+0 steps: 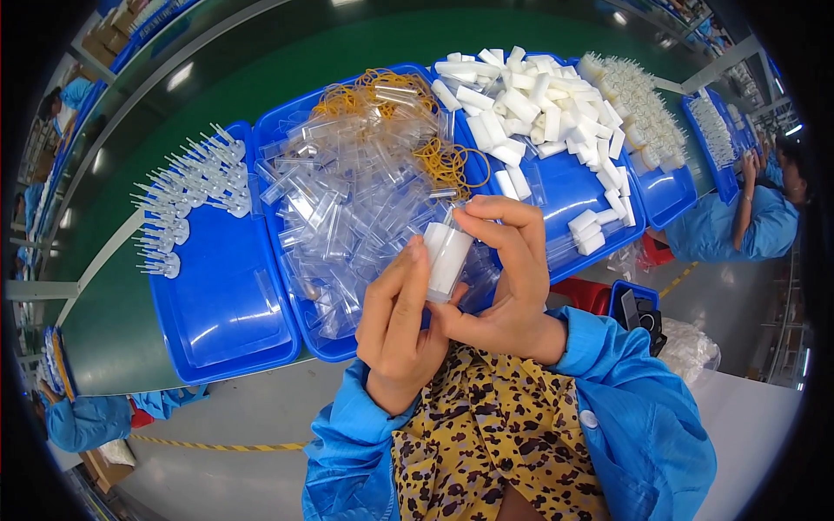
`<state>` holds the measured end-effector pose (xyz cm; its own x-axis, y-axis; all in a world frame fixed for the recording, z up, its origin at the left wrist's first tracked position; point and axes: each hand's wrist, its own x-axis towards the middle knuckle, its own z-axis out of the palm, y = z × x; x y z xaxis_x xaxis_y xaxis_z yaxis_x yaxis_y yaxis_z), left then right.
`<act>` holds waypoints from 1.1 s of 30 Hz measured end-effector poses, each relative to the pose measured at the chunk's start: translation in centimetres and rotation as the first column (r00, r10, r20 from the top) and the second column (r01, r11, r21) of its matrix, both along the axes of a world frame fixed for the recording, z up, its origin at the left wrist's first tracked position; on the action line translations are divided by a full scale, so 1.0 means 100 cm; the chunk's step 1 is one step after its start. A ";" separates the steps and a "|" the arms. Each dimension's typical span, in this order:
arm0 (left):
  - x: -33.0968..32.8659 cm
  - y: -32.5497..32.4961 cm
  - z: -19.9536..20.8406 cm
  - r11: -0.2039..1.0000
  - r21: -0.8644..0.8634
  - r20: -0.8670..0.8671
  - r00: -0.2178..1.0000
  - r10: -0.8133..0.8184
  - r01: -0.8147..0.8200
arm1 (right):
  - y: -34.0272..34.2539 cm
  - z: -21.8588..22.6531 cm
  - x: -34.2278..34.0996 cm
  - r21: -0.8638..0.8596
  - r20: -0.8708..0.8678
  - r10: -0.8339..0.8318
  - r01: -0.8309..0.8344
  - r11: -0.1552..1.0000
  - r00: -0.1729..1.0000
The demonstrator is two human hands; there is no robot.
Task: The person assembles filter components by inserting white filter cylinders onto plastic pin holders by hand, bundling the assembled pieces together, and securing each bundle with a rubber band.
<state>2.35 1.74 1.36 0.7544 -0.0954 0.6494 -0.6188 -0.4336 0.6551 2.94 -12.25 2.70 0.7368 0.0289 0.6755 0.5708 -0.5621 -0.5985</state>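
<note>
Both hands hold a white block inside a clear plastic sleeve in front of my chest, tilted slightly. My left hand has its fingertips against the left side of the sleeve. My right hand grips it from the right, thumb low and index finger bent over the top end. Small clear prongs show at that top end, partly behind the fingertips. Just beyond the hands, a blue tray is heaped with clear plastic sleeves and yellow rubber bands.
At left, a blue tray holds pronged pieces. On the right, another tray carries white blocks; beside it, a tray has cream-based pronged pieces. The green table lies beneath. A co-worker in blue sits at right.
</note>
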 end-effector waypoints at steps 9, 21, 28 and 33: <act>0.000 -0.002 -0.015 0.997 -0.079 -0.024 1.000 0.000 -0.002 | -0.001 0.000 0.001 0.000 -0.111 0.051 -0.051 0.999 0.992; 0.006 0.028 -0.010 0.992 -0.128 -0.029 1.000 0.003 -0.007 | -0.057 0.030 0.049 -0.099 -0.219 0.049 -0.072 0.992 0.975; 0.006 0.030 -0.010 0.831 -0.556 -0.168 0.977 -0.131 0.016 | -0.037 -0.003 0.083 -0.264 -0.181 0.040 -0.088 0.961 0.983; 0.009 0.033 -0.011 0.864 -0.503 -0.132 0.990 -0.039 -0.033 | -0.025 -0.014 0.086 -0.293 -0.385 0.073 -0.196 0.936 0.920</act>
